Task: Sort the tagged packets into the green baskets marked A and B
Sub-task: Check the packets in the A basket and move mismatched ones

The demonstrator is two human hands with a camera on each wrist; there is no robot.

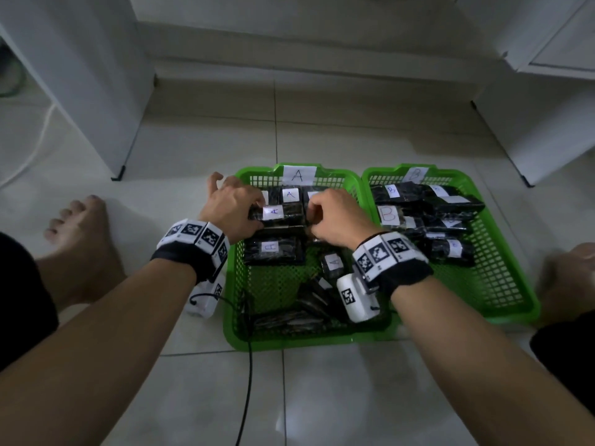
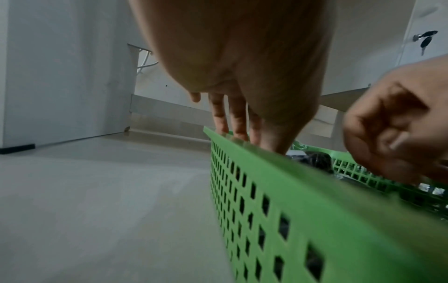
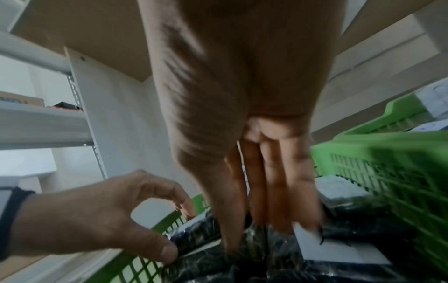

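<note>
Two green baskets are set side by side on the tiled floor, their long rims touching down the middle. The A basket (image 1: 232, 284) is on the left, the B basket (image 1: 512, 284) on the right, each with a white letter card at its far rim.

A black packet tagged A (image 1: 277, 215) is held over the far half of the A basket, above other A packets stacked there. Its left end is gripped by the left hand (image 1: 233, 206): thumb and forefinger are curled round that end, seen plainly from the right wrist view (image 3: 80, 220), while the remaining fingers are spread and lifted past the basket's left rim. Its right end is met by the right hand (image 1: 338, 217), whose fingers (image 3: 298, 181) are pressed together and pointed down onto the wrapping, thumb alongside; whether the end is truly pinched cannot be told, as the tips are blurred.

More A packets are seen nearer in the basket: one flat at the left wall (image 1: 273, 251), one tilted near the middle (image 1: 333, 263), and dark untagged-looking ones piled at the near wall under the right wrist. Bare mesh is left open between them at the centre.

B packets (image 1: 418, 201) are crowded into the far half of the B basket; its near half is open mesh.

A black cable (image 1: 248, 381) is trailed over the A basket's near rim across the floor. Bare feet (image 1: 80, 233) are planted outside each basket, white cabinets (image 1: 80, 75) standing beyond.
</note>
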